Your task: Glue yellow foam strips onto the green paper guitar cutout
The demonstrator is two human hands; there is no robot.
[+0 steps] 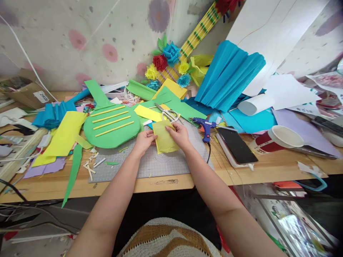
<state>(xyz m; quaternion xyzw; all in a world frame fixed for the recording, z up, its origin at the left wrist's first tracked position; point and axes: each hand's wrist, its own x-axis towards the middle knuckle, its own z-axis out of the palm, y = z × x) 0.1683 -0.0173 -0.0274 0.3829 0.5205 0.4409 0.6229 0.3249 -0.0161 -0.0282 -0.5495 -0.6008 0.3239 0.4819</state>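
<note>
Both hands hold a folded piece of yellow crepe paper (164, 139) over a grey cutting mat (150, 164). My left hand (144, 140) pinches its left edge with closed fingers. My right hand (179, 135) grips its top right part, fingers curled onto the paper. Just beyond the paper lie scissors (167, 113) on green and yellow sheets. A green paper guitar body (111, 125) with yellow strips lies to the left of my hands.
A blue glue gun (205, 125), a dark phone (236, 145) and a tipped red paper cup (276, 139) lie to the right. Blue pleated paper (229, 76), paper flowers (167, 62) and loose coloured sheets crowd the back. Paper scraps (91, 166) litter the left.
</note>
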